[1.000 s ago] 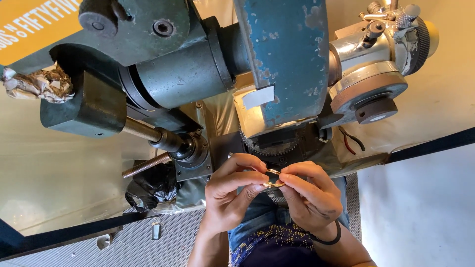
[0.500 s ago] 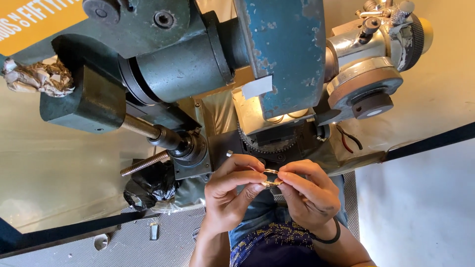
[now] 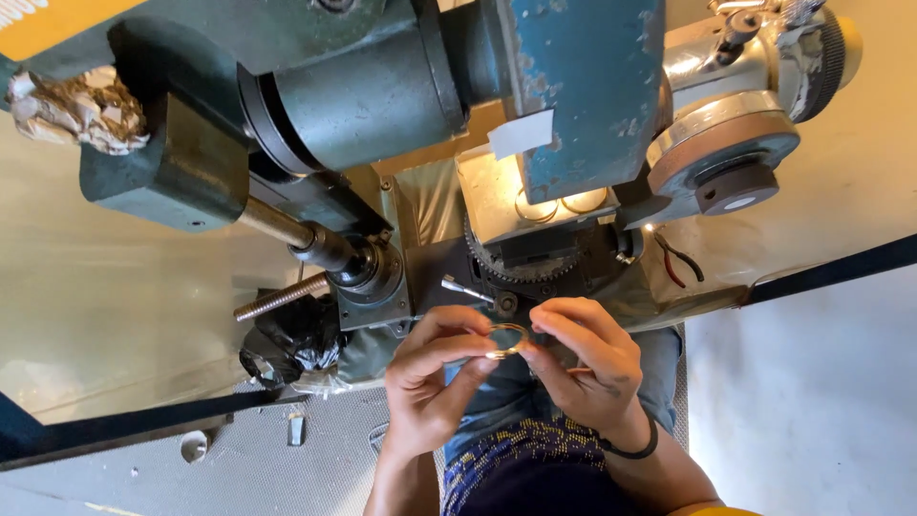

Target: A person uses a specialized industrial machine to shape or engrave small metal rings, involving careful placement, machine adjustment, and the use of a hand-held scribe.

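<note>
Ring (image 3: 506,339) between hands, below machine (image 3: 401,105)

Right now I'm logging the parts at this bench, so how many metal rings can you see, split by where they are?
Rings held between the left hand and right hand: 1, the thin gold-coloured ring.
Rings lying on the lit machine plate: 2, the left ring and the right ring.
Total: 3 rings.

Ring (image 3: 507,339), thin metal, gold-coloured.
Round open band, pinched between fingertips of both hands, just below the toothed wheel (image 3: 521,272).
</note>
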